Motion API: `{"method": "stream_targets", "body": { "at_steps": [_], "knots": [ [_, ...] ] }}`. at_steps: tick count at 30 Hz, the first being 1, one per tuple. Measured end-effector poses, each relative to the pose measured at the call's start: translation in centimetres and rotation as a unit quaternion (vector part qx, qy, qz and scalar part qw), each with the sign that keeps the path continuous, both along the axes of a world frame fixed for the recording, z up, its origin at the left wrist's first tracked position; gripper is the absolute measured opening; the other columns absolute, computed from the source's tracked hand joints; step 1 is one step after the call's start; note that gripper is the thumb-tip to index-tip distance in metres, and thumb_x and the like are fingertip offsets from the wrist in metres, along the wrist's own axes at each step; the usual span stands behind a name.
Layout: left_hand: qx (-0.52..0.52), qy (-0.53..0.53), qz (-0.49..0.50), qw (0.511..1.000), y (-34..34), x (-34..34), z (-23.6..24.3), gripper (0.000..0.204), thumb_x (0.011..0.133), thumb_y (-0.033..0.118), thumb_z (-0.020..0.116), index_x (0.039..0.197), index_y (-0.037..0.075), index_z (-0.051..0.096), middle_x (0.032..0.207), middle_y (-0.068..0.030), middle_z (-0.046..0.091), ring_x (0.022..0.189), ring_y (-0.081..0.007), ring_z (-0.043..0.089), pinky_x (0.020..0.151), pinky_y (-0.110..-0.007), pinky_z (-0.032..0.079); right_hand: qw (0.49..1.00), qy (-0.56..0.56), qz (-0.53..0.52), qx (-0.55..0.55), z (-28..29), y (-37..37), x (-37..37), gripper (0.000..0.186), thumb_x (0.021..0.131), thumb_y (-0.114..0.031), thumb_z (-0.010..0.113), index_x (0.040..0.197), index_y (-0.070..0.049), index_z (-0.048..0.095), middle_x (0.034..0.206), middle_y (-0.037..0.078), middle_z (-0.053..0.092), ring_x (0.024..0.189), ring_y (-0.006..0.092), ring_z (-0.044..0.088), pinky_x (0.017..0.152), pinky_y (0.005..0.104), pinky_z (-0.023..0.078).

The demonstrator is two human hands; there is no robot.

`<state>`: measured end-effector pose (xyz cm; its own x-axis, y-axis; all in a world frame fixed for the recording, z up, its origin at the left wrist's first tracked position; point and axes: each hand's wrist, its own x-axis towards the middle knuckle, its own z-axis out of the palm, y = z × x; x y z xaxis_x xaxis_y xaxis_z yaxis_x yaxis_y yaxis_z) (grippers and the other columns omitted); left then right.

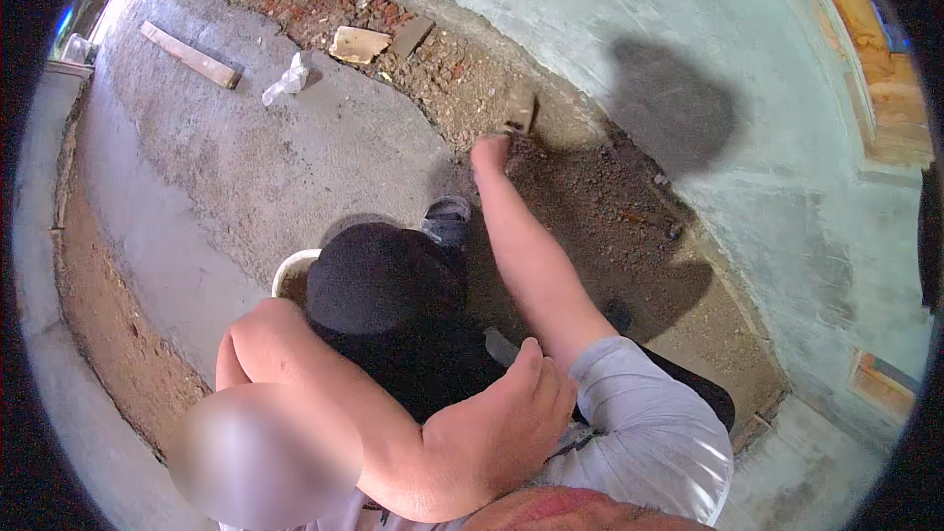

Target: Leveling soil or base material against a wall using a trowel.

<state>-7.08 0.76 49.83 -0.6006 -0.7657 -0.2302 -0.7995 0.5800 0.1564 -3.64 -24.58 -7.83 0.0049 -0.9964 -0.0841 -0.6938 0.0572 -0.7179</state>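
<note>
My right hand point(490, 151) reaches far forward, its arm stretched out over the dirt strip. It is closed around a trowel point(525, 114), whose blade looks small and partly blurred against the pale soil. Dark loose soil point(580, 187) lies just right of the hand. My left arm is bent, and my left hand point(516, 403) lies near my right upper arm with fingers extended, holding nothing that I can see. Beside my dark-clothed knee point(383, 275) stands a bucket with a white rim point(291, 264), mostly hidden by the knee.
Grey concrete floor point(295, 157) spreads to the left, bearing a wooden strip point(190, 55) and a crumpled white scrap point(286, 80). Broken tile pieces point(360, 44) and rubble lie farther up the dirt strip. A plastered wall point(728, 49) bounds the right side. My shoe point(447, 220) rests at the concrete's edge.
</note>
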Motion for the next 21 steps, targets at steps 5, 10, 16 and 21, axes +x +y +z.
{"method": "stream_targets", "body": {
  "at_steps": [5,10,16,21],
  "knots": [
    [0.016,0.006,0.028,0.999,0.1,-0.2,-0.4,0.036,0.091,0.020,0.045,0.115,0.000,0.062,0.106,-0.0110,0.060,0.107,-0.0272,0.056,0.107,-0.045,0.034,0.959,-0.215,-0.058,0.178,1.2,0.8,-0.3,0.023,0.090,-0.014,0.061,0.105,0.003,0.054,0.079,0.014,0.061,0.057,0.0208,0.059,0.044,0.0310,0.042],
    [0.027,-0.031,0.013,0.999,0.5,0.2,-0.3,0.041,0.092,0.025,0.048,0.127,0.005,0.057,0.109,-0.0064,0.062,0.109,-0.0219,0.056,0.103,-0.040,0.039,0.987,-0.078,-0.132,0.035,6.8,4.1,-9.7,0.028,0.093,-0.015,0.057,0.114,0.003,0.057,0.103,0.020,0.068,0.097,0.0359,0.064,0.085,0.0449,0.049],
    [-0.013,-0.007,-0.013,1.000,0.8,-0.6,-0.5,0.037,0.091,0.023,0.048,0.119,0.002,0.060,0.105,-0.0087,0.061,0.105,-0.0244,0.056,0.104,-0.043,0.037,0.961,-0.105,-0.251,0.057,5.8,0.0,-13.7,0.030,0.091,-0.014,0.056,0.115,0.003,0.059,0.115,0.024,0.065,0.110,0.0404,0.061,0.095,0.0472,0.046],
    [-0.023,0.009,-0.004,1.000,-0.7,-1.7,-0.3,0.032,0.090,0.021,0.047,0.108,-0.001,0.063,0.098,-0.0101,0.060,0.098,-0.0259,0.056,0.102,-0.044,0.037,0.987,-0.143,-0.050,0.052,4.9,-0.8,-6.9,0.032,0.086,-0.013,0.058,0.113,0.003,0.059,0.107,0.025,0.066,0.105,0.0417,0.063,0.093,0.0461,0.048]
  ]
}}
